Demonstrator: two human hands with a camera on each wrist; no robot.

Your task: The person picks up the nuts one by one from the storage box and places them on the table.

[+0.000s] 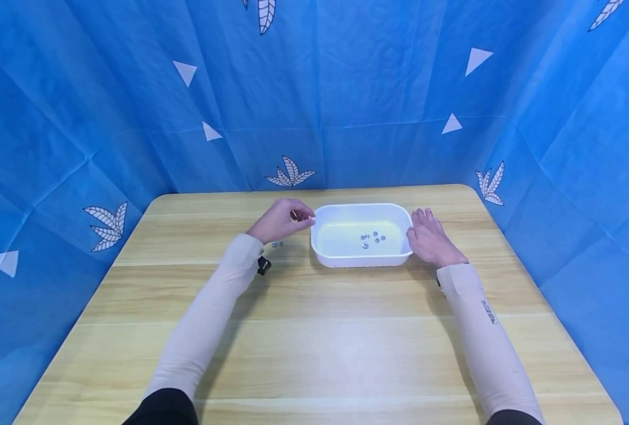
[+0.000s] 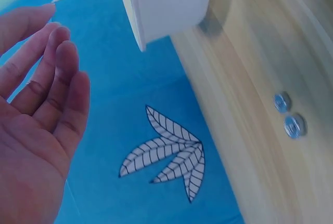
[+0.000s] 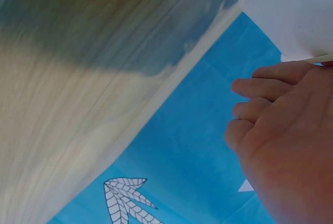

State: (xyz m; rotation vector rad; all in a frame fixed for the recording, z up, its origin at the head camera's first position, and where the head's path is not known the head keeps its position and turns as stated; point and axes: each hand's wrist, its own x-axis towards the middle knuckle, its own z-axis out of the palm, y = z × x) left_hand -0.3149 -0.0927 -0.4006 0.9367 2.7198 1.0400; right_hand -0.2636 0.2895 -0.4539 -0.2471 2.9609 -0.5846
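I log: white basin (image 1: 364, 261) on counter (image 1: 314, 354); metal nuts (image 1: 365, 245) inside, two nuts (image 2: 294, 126) left of basin. Left hand (image 1: 279, 222) near its left rim, fingertips narrowed, load I cannot tell. Right hand (image 1: 432, 240), fingers extended, touches right end, likely steadying basin.

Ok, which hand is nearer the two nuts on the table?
Left. The left hand is close to the nuts, at the left end of the tub; the right hand is at its right end.
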